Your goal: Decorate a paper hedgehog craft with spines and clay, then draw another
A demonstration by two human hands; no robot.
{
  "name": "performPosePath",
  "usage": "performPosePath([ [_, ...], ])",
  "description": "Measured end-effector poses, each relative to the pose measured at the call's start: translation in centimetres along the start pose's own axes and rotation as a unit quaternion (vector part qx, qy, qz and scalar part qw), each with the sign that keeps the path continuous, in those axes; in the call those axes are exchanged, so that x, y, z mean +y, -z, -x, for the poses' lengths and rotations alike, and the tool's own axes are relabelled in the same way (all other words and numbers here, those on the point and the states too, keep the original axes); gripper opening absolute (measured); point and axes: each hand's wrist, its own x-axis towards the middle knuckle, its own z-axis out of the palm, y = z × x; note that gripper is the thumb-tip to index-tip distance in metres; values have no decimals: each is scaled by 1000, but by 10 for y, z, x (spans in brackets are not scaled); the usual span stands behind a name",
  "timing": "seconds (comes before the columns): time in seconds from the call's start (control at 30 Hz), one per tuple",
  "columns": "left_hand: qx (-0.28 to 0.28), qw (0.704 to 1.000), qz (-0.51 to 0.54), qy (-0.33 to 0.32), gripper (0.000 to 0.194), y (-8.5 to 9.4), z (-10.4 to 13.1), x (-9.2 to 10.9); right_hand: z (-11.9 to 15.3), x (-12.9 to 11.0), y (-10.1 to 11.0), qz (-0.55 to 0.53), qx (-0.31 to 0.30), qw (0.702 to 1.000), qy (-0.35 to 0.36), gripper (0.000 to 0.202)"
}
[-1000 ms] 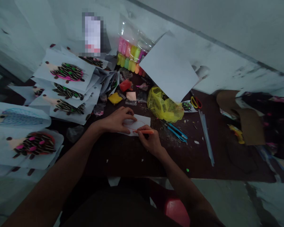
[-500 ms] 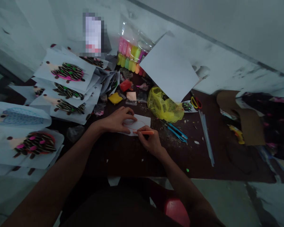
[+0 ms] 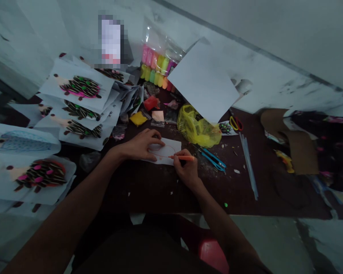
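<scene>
A small white sheet of paper (image 3: 175, 145) lies on the dark table in front of me, with a thin orange rounded outline drawn on it. My left hand (image 3: 144, 145) rests on the sheet's left side, fingers apart and pressing it down. In my right hand (image 3: 186, 170) is an orange marker (image 3: 184, 158), gripped with its tip on the paper at the outline's lower edge. A yellow plastic bag (image 3: 198, 127) sits just beyond the sheet.
Hedgehog pictures (image 3: 80, 87) are stacked at the left. Clay packets (image 3: 138, 118) and a bag of coloured clay (image 3: 160, 66) lie behind. To the right are a blue utility knife (image 3: 213, 158), scissors (image 3: 236, 123), glue sticks (image 3: 249, 167) and a yellow glue gun (image 3: 286, 161).
My right hand has moved a little to the right with the marker, and a small mark now shows beneath the outline. My left hand has stayed in place.
</scene>
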Motion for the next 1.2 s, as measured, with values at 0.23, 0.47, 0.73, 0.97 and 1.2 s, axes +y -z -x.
performPosePath([
  [0.23,3,1000,2,1,55,-1,0,0,-1,1,-1,14,-16,1000,18,15],
  [0.47,5,1000,13,6,60,-1,0,2,-1,0,-2,28,-30,999,22,18],
  [0.73,-3,1000,-3,7,54,0,0,2,0,1,0,16,-12,1000,8,16],
  [0.97,-1,1000,7,7,55,0,0,3,-2,3,-1,28,-12,1000,-6,15],
  [1.2,3,1000,10,4,54,0,0,2,-2,3,0,36,-21,999,-4,16],
])
